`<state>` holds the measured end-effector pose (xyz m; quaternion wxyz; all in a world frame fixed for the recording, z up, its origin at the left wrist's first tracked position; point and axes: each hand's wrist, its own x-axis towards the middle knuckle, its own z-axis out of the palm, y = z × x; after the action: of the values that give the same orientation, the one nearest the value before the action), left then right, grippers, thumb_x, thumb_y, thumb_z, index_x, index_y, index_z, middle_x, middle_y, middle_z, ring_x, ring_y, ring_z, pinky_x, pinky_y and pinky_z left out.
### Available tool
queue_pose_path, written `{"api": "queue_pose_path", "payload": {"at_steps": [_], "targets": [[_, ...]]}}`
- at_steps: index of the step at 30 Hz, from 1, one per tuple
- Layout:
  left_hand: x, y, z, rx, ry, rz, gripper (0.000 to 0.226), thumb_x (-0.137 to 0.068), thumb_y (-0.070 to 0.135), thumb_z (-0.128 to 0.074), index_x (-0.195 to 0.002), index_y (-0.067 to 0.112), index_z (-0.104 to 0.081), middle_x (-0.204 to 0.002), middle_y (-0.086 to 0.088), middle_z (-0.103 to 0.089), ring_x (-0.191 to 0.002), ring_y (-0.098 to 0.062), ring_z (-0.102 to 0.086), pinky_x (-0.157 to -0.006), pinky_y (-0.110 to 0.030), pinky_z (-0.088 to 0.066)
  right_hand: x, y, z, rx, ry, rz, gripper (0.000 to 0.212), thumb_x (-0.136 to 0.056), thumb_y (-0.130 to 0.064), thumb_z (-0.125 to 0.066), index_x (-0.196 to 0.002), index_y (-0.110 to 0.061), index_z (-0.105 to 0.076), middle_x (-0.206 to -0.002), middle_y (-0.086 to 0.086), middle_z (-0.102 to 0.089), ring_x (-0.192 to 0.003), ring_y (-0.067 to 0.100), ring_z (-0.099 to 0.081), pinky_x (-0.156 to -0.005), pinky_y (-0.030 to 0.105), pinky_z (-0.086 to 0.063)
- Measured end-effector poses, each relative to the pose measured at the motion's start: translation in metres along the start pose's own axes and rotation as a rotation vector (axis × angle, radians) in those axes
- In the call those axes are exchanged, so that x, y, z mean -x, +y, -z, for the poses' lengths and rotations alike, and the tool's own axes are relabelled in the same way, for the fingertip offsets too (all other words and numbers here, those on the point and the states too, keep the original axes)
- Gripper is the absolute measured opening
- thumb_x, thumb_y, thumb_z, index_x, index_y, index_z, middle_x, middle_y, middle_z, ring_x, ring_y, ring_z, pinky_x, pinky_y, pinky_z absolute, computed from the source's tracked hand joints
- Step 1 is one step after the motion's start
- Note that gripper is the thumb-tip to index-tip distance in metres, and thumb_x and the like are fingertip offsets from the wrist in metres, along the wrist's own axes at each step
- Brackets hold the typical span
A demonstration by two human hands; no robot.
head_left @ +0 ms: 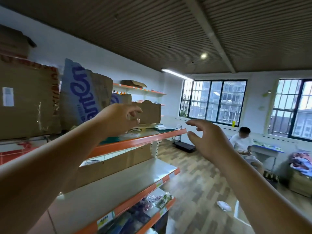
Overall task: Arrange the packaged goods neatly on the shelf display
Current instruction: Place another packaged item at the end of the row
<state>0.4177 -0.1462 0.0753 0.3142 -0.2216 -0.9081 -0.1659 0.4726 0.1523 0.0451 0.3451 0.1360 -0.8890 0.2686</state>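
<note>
So everything here hangs off the top white metal shelf with the orange front edge [140, 141]. At its far left end sits a big brown cardboard box with red print [25, 98]. Right beside that is a torn cardboard carton with a pale blue face and dark blue lettering [84, 95], leaning a bit. Further along the same shelf there's a low brown cardboard box with a ragged top edge [149, 114]. The left hand [121, 119] is up over that shelf, right in front of the low box, fingers curled in toward the thumb. Honestly can't tell if it's pinching anything or just clawed. Just past it, lying flat near the shelf's right end, are some thin pale and green packets [160, 127], kinda blurry. Two levels below that shelf, shiny packaged goods [152, 201] are heaped on another orange-edged tier. The right hand [207, 137] hangs in the air just off the shelf's right end, fingers spread and bent, holding nothing. Well beyond that end, a person in a white shirt [241, 142] sits below the dark-framed windows [214, 102].
</note>
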Motion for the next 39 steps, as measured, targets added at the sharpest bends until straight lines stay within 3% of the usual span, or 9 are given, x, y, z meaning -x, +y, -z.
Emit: {"api": "queue_pose_path", "payload": {"at_steps": [7, 10, 14, 18, 22, 29, 32, 36, 39], "targets": [[-0.061, -0.057, -0.045, -0.056, -0.036, 0.058, 0.043, -0.097, 0.043, -0.061, -0.139, 0.037, -0.056, -0.116, 0.011, -0.068, -0.084, -0.001, -0.061, -0.069, -0.018, -0.052, -0.056, 0.039, -0.047, 0.080, -0.061, 0.037, 0.038, -0.093, -0.029, -0.063, -0.130, -0.035, -0.062, -0.133, -0.013, -0.060, -0.113, 0.010, -0.058, -0.085, 0.023, -0.036], [-0.095, -0.088, -0.065, -0.088, -0.067, 0.076, 0.040, -0.097, 0.044, -0.059, -0.137, 0.038, -0.057, -0.113, 0.011, -0.068, -0.084, -0.004, -0.063, -0.073, -0.025, -0.057, -0.096, 0.055, -0.081, 0.088, -0.080, 0.065, 0.038, -0.094, -0.029, -0.062, -0.131, -0.035, -0.062, -0.136, -0.012, -0.059, -0.121, 0.010, -0.055, -0.091, 0.023, -0.037], [-0.137, -0.127, -0.087, -0.143, -0.122, 0.082, 0.040, -0.096, 0.041, -0.059, -0.135, 0.035, -0.059, -0.107, 0.012, -0.069, -0.084, -0.006, -0.063, -0.076, -0.030, -0.057, -0.152, 0.070, -0.133, 0.070, -0.107, 0.106, 0.037, -0.093, -0.028, -0.062, -0.129, -0.033, -0.064, -0.135, -0.011, -0.060, -0.117, 0.011, -0.057, -0.087, 0.023, -0.037], [-0.172, -0.163, -0.102, -0.194, -0.191, 0.106, 0.038, -0.096, 0.036, -0.058, -0.134, 0.031, -0.062, -0.102, 0.014, -0.063, -0.085, -0.004, -0.062, -0.072, -0.024, -0.051, -0.201, 0.079, -0.184, 0.047, -0.132, 0.131, 0.036, -0.092, -0.029, -0.062, -0.128, -0.035, -0.064, -0.132, -0.012, -0.062, -0.111, 0.008, -0.057, -0.085, 0.022, -0.037], [-0.192, -0.192, -0.107, -0.278, -0.233, 0.144, 0.036, -0.095, 0.042, -0.058, -0.131, 0.035, -0.061, -0.100, 0.015, -0.066, -0.082, -0.006, -0.064, -0.078, -0.032, -0.057, -0.240, 0.083, -0.226, 0.015, -0.176, 0.169, 0.039, -0.091, -0.025, -0.062, -0.129, -0.032, -0.064, -0.133, -0.009, -0.062, -0.118, 0.010, -0.056, -0.090, 0.022, -0.038], [-0.209, -0.215, -0.125, -0.360, -0.280, 0.221, 0.036, -0.095, 0.047, -0.060, -0.129, 0.035, -0.063, -0.100, 0.013, -0.067, -0.081, -0.006, -0.064, -0.076, -0.029, -0.056, -0.290, 0.102, -0.283, -0.047, -0.225, 0.249, 0.042, -0.090, -0.025, -0.065, -0.132, -0.027, -0.064, -0.134, -0.001, -0.062, -0.122, 0.019, -0.056, -0.097, 0.027, -0.042], [-0.218, -0.214, -0.142, -0.395, -0.303, 0.279, 0.033, -0.096, 0.046, -0.059, -0.127, 0.037, -0.063, -0.100, 0.013, -0.067, -0.081, -0.005, -0.062, -0.073, -0.027, -0.053, -0.312, 0.120, -0.307, -0.117, -0.240, 0.299, 0.039, -0.087, -0.023, -0.068, -0.126, -0.027, -0.068, -0.123, 0.002, -0.068, -0.112, 0.023, -0.062, -0.094, 0.033, -0.049], [-0.239, -0.209, -0.177, -0.436, -0.336, 0.362, 0.035, -0.094, 0.049, -0.060, -0.127, 0.039, -0.063, -0.104, 0.014, -0.066, -0.084, -0.003, -0.059, -0.074, -0.028, -0.052, -0.346, 0.153, -0.333, -0.249, -0.241, 0.323, 0.029, -0.086, -0.020, -0.068, -0.113, -0.030, -0.074, -0.099, -0.001, -0.073, -0.085, 0.020, -0.066, -0.071, 0.031, -0.053], [-0.261, -0.203, -0.208, -0.468, -0.348, 0.427, 0.036, -0.095, 0.044, -0.059, -0.130, 0.038, -0.063, -0.118, 0.011, -0.066, -0.091, -0.008, -0.058, -0.067, -0.024, -0.045, -0.371, 0.181, -0.349, -0.341, -0.278, 0.393, 0.032, -0.086, -0.016, -0.069, -0.114, -0.030, -0.074, -0.097, -0.015, -0.066, -0.089, 0.011, -0.064, -0.075, 0.025, -0.049]]}}
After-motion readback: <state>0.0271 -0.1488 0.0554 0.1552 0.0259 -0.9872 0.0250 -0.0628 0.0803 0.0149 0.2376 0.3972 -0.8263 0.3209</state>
